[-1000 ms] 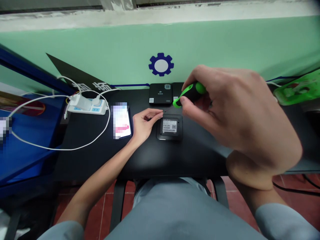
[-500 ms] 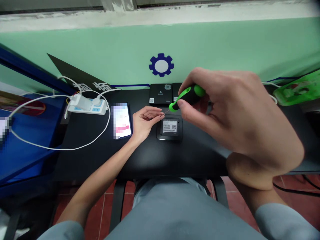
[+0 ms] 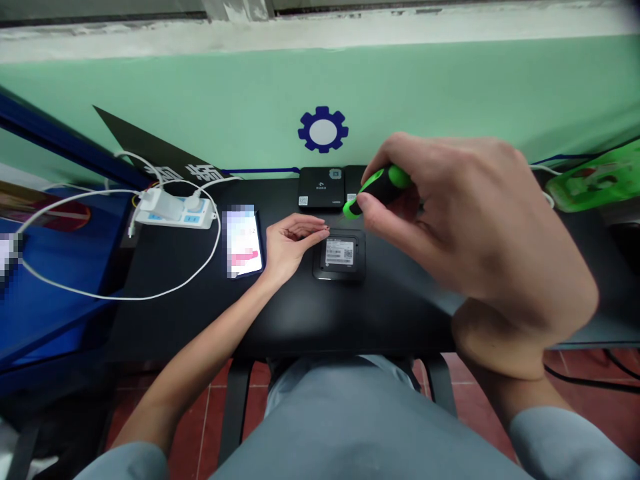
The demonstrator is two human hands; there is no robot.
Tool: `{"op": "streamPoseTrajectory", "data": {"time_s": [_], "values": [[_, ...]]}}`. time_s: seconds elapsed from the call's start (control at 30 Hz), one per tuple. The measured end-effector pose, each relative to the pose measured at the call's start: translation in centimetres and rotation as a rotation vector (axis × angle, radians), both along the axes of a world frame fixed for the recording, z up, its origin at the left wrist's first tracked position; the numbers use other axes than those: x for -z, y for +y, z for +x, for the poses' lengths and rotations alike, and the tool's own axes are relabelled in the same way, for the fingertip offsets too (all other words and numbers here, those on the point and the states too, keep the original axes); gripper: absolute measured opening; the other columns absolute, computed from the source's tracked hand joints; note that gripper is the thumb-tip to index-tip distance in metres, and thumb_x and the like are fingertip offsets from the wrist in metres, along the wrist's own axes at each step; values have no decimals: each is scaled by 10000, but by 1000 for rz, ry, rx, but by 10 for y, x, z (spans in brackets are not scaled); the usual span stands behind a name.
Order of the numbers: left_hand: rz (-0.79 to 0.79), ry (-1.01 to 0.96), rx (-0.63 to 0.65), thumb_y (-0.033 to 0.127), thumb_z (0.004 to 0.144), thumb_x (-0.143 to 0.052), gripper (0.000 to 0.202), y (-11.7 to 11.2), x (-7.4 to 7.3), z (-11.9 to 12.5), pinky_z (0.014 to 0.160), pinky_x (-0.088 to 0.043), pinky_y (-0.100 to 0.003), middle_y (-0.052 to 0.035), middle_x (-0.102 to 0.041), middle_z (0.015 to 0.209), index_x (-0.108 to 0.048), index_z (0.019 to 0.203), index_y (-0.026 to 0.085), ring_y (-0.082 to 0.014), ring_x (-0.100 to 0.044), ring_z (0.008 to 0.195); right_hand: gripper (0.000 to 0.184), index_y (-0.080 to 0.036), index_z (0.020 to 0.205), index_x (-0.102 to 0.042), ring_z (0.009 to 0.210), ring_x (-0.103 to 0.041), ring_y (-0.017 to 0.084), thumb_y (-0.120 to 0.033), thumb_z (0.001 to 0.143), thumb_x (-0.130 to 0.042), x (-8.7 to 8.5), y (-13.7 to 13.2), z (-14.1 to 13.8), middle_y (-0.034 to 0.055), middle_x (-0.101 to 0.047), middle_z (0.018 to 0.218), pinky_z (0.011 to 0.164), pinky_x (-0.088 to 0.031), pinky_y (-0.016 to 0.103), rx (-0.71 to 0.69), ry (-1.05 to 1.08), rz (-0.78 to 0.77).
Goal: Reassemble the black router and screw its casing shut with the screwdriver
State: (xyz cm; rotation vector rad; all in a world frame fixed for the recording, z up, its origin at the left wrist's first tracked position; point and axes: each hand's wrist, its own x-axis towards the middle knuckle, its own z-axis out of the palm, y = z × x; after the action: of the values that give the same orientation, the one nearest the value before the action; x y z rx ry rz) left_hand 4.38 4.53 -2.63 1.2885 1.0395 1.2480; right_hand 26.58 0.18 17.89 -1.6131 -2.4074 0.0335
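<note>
The right hand (image 3: pixel 465 220) wraps tightly around a green-and-black screwdriver (image 3: pixel 383 190), held low and tilted over a black square box (image 3: pixel 339 255); the left hand (image 3: pixel 293 243) lies loosely curled just beside it.

Cable loop (image 3: pixel 120 298) at left, phone (image 3: pixel 243 243) — black box (image 3: pixel 339 272) blocking rightward

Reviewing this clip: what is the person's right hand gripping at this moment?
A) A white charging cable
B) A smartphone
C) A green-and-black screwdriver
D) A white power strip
C: the fingers of the right hand close around the handle of the green-and-black screwdriver.
</note>
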Motion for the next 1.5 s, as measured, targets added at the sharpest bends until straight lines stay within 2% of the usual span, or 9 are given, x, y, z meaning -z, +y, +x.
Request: {"op": "streamPoseTrajectory", "data": {"time_s": [0.23, 0.5, 0.77, 1.0, 1.23, 1.33, 1.5], "values": [[-12, -7, 4, 319, 751, -1004, 272, 0, 1, 1, 878, -693, -368, -35, -849, 881, -853, 958, 229, -212, -832, 857, 270, -267, 1081, -587, 693, -572, 303, -491, 1101, -437, 2, 1, -2, 82, -662, 820, 616, -311, 463, 3, -16, 9], [15, -12, 28, 408, 777, -1000, 301, 2, 2, -1, 908, -699, -392, -44, -849, 889, -842, 961, 228, -219, -834, 868, 232, -279, 1092, -602, 723, -583, 284, -453, 1112, -450, -1, -1, 0, 55, -632, 823, 640, -307, 441, -70, 59, -30], [10, 3, 29, 320, 790, -989, 254, -1, 2, -2, 916, -692, -380, -36, -854, 914, -847, 983, 236, -214, -839, 894, 243, -261, 1059, -584, 681, -556, 291, -467, 1099, -461, -1, 0, 0, 69, -634, 800, 628, -297, 439, -8, 25, -3], [8, 16, 15, 347, 776, -992, 268, -1, 1, -2, 939, -705, -421, -39, -856, 910, -841, 969, 238, -233, -846, 896, 258, -266, 1045, -570, 685, -536, 281, -474, 1109, -430, -1, 0, 0, 72, -634, 815, 625, -309, 451, -25, 15, -9], [12, -42, 54, 273, 806, -979, 224, -2, 1, -4, 945, -704, -389, -30, -861, 907, -851, 987, 238, -218, -853, 894, 281, -280, 1078, -587, 725, -597, 306, -505, 1106, -421, -4, 0, 0, 77, -664, 839, 661, -360, 491, -5, 46, -42], [60, 20, 46, 302, 805, -985, 229, -3, 0, -7, 914, -706, -385, -37, -864, 923, -859, 984, 234, -225, -852, 890, 253, -283, 1103, -597, 736, -612, 304, -471, 1108, -429, -5, 0, -1, 77, -675, 861, 677, -383, 499, -27, 94, -52], [196, 200, 5, 344, 810, -988, 212, -3, -2, -12, 779, -671, -334, -37, -864, 933, -875, 966, 256, -213, -833, 850, 227, -280, 1201, -599, 748, -621, 298, -423, 1120, -444, -5, -1, -1, 61, -687, 877, 682, -388, 484, -82, 123, -61]]}}
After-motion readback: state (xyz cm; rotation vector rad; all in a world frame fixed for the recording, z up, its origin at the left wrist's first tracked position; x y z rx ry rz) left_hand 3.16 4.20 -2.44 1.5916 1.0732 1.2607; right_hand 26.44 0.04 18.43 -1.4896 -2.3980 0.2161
